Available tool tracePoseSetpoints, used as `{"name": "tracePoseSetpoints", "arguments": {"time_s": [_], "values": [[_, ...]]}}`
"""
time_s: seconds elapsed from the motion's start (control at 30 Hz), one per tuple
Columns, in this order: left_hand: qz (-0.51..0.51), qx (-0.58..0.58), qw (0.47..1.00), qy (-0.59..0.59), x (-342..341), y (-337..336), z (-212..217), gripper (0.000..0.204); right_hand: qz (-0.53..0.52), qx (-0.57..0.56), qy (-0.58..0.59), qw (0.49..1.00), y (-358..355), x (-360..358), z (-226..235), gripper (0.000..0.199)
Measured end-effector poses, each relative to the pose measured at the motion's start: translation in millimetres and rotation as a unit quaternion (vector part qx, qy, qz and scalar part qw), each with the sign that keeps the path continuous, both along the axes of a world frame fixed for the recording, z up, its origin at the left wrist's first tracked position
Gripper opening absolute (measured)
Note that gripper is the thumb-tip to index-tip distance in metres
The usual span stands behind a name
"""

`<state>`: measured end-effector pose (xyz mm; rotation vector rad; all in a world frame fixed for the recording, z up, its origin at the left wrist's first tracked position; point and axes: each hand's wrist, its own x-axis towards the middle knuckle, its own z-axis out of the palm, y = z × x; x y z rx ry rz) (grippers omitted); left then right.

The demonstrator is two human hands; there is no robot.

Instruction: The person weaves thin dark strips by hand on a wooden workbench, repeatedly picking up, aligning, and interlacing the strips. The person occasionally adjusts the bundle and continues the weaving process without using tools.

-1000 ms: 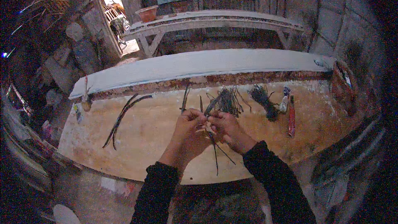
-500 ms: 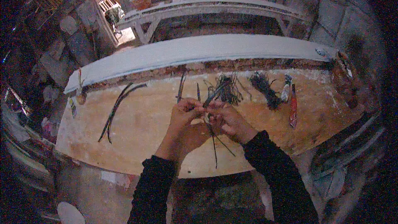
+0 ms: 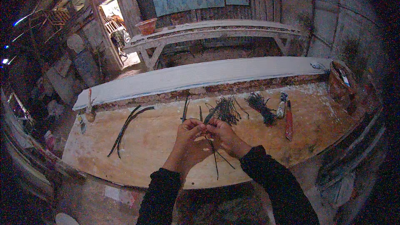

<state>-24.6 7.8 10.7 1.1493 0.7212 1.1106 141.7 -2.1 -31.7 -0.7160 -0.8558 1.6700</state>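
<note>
Both hands meet over a wooden bench point(image 3: 137, 154) — left hand point(image 3: 187, 135) and right hand point(image 3: 223, 135) pinch thin dark strips point(image 3: 214, 158) between them, ends trailing down — a strip pile point(image 3: 227, 110) lies just beyond.

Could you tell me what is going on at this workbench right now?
A person in black sleeves holds thin dark strands between both hands, left hand and right hand pressed together over a wooden board. The strand ends hang below the hands. A loose pile of similar strands and a tied dark bundle lie beyond, with a red-handled tool to the right and long dark strips to the left.
</note>
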Motion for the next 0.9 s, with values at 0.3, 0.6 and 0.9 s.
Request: {"name": "tracePoseSetpoints", "arguments": {"time_s": [0.3,0.6,0.9], "values": [[-0.004,-0.098,0.995,-0.015,5,-7,9,0.012,-0.261,0.390,-0.369,0.802,-26,-11,39,0.010],[0.012,-0.078,0.997,-0.014,6,-10,11,0.014,-0.290,0.516,-0.406,0.697,-28,-12,47,0.022],[-0.029,0.034,0.999,0.032,-1,-3,6,0.018,-0.304,0.465,-0.413,0.722,-17,-8,24,0.018]]}}
